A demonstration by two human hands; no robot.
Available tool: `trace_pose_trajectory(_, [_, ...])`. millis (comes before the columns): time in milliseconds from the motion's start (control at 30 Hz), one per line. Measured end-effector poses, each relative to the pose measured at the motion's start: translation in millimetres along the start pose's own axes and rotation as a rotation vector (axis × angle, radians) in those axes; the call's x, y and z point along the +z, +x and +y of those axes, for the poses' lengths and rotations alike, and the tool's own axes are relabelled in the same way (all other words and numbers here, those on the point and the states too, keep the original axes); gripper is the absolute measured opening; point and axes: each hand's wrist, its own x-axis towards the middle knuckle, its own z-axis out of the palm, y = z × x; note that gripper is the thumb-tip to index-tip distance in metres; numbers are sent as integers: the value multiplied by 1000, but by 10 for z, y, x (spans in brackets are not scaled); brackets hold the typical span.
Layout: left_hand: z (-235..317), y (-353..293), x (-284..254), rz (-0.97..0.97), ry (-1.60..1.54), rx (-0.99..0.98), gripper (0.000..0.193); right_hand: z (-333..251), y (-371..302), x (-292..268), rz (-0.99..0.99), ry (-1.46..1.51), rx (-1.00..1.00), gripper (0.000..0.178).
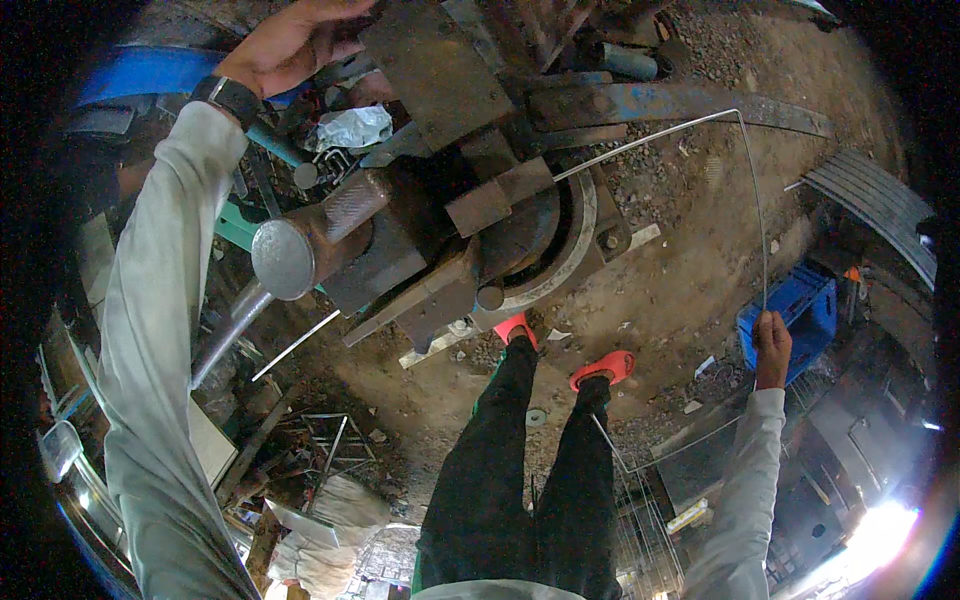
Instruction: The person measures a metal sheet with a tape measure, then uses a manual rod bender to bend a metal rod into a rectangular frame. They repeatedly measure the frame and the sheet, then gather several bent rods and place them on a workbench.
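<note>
A bent rod (pixel 738 112) ran from the vise (pixel 398 240) towards two o'clock, then down, and might have sprung loose had its clamped end slipped, while the right hand (pixel 772 348), arm outstretched, pinched it near three and the left hand (pixel 288 48) reached to eleven, openness and hold unclear.

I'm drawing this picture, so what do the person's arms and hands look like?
Long, wrinkled, pale grey cloth sleeves cover both arms down to the wrists. A black wristband, likely a watch, circles the left wrist. The left hand and right hand wear no gloves.
</note>
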Motion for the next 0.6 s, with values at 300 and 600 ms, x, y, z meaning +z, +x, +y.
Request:
trace_pose_trajectory(300, [122,-11,158,49,71,47,95,53,-43,-51,64,13,35,31])
trace_pose_trajectory(600, [246,-33,306,63,130,-42,66,58,-39,-91,4,39,29,32])
